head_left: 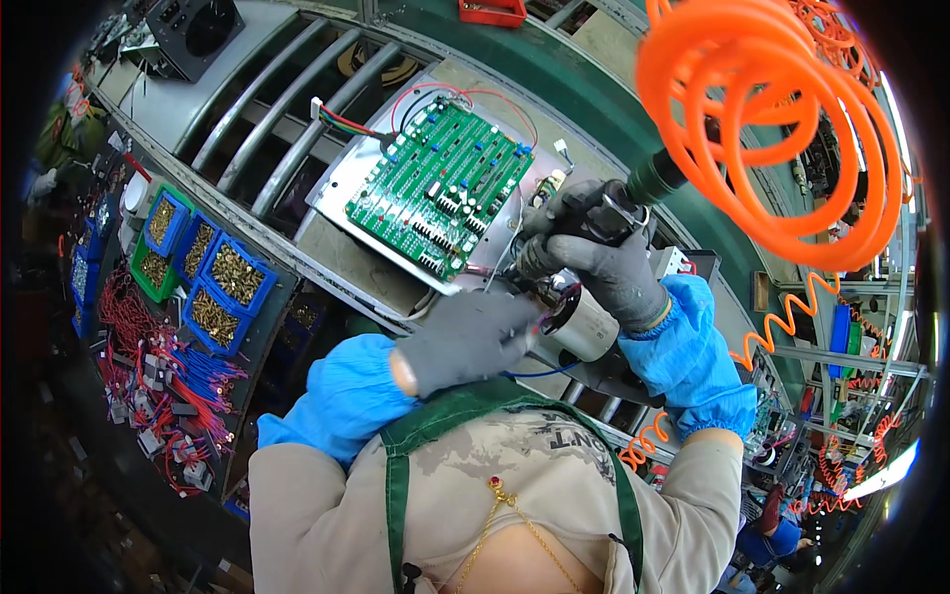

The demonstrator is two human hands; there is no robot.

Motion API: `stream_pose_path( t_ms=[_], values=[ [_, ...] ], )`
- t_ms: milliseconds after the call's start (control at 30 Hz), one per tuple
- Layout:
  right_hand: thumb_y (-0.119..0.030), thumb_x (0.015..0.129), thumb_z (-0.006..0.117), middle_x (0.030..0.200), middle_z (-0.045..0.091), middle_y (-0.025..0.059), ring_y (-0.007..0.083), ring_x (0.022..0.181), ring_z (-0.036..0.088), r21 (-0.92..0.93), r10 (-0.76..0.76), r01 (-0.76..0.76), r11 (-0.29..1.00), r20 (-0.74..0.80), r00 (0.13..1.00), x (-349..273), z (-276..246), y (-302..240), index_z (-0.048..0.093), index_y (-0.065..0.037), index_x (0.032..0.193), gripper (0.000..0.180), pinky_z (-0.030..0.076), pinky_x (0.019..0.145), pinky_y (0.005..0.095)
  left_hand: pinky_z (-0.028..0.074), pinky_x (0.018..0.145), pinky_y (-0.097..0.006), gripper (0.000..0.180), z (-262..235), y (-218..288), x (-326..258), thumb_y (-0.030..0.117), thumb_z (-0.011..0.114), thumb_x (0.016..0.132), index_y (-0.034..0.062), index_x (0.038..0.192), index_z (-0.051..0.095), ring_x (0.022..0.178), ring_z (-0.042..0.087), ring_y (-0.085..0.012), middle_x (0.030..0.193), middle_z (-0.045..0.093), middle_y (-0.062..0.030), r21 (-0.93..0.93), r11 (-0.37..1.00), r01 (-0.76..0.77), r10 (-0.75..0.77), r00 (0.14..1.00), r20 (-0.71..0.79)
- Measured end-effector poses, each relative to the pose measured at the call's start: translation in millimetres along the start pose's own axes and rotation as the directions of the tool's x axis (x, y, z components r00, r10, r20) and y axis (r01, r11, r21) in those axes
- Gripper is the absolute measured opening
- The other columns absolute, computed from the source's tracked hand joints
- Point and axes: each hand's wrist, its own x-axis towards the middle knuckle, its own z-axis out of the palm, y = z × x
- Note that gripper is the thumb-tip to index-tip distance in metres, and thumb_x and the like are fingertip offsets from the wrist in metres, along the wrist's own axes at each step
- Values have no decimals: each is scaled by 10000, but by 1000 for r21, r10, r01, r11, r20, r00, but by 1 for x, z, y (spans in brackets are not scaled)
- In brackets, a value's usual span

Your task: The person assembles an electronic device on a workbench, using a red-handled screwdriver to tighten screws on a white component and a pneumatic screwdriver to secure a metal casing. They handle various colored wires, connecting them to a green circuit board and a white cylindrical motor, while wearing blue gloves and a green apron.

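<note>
The table (pixel 554 94), a green-framed line with grey rollers, arcs from ten o'clock across the top to three o'clock. On it, just above centre, lies a grey metal plate (pixel 341 183), and on the plate sits a green circuit board (pixel 440 183) studded with small components, red and white wires looping off its upper edge toward twelve o'clock. At one to two o'clock hangs a big orange coiled air hose (pixel 762 119), its end running down into a dark pneumatic screwdriver (pixel 594 223) just right of centre.

The right hand (pixel 604 262), in a grey glove with a blue sleeve cover, is clenched around the screwdriver body, the tool tilted so its tip points down-left toward the lower right corner of the plate. The left hand (pixel 465 337), gloved the same, is at centre just below the board; its fingers curl at the tool's tip and against a pale cylindrical part (pixel 584 327), but whether it actually grips something I cannot tell.

At nine o'clock stand blue and green bins (pixel 213 282) of brass-coloured small parts, and at eight o'clock lies a heap of red and blue wire leads (pixel 168 386). A black box (pixel 193 30) sits at eleven o'clock.
</note>
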Motion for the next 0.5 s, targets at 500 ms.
stream_pose_path(
  t_ms=[500],
  values=[
    [-322, 776, 692, 1205, 522, 279, 370, 982, 592, -261, -145, 129, 957, -46, 988, -28, -68, -129, 395, -41, 1344, 701, 531, 762, 395, 493, 677, -404, 595, -138, 27, 124, 11, 733, 527, 104, 1083, 542, 799, 615, -328, 891, 598, -121, 510, 766, -392, 560, 797, -228]
  ],
)
